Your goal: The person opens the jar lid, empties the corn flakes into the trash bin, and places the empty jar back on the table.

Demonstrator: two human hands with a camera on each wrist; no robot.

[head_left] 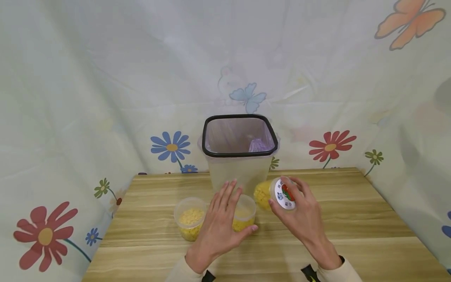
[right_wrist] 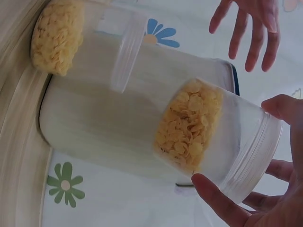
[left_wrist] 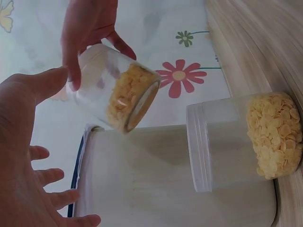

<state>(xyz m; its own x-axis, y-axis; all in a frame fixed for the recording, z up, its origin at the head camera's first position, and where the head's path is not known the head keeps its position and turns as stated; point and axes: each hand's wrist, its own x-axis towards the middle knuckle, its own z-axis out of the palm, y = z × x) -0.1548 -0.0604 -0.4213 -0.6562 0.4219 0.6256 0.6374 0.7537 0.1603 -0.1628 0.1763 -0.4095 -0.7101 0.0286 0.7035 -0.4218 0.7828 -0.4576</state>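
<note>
My right hand (head_left: pixel 303 213) grips a clear plastic jar (head_left: pixel 262 194) by its lidded end, fingers and thumb around the white printed lid (head_left: pixel 285 194). The jar is lifted and tilted, and yellow flakes (right_wrist: pixel 189 123) are gathered toward its base. My left hand (head_left: pixel 220 225) is spread with straight fingers and holds nothing. It overlaps a second jar of flakes (head_left: pixel 245 215) in the head view, hiding its left side. Left of that hand, a third jar (head_left: pixel 190 217) stands upright on the table, partly filled with flakes.
A pale bin (head_left: pixel 239 172) with a black rim stands behind the jars. It has a liner, and a crumpled purple bag (head_left: pixel 258 145) shows inside. The wooden table (head_left: pixel 141 227) meets a flower-printed curtain (head_left: pixel 116 58) at the back and sides.
</note>
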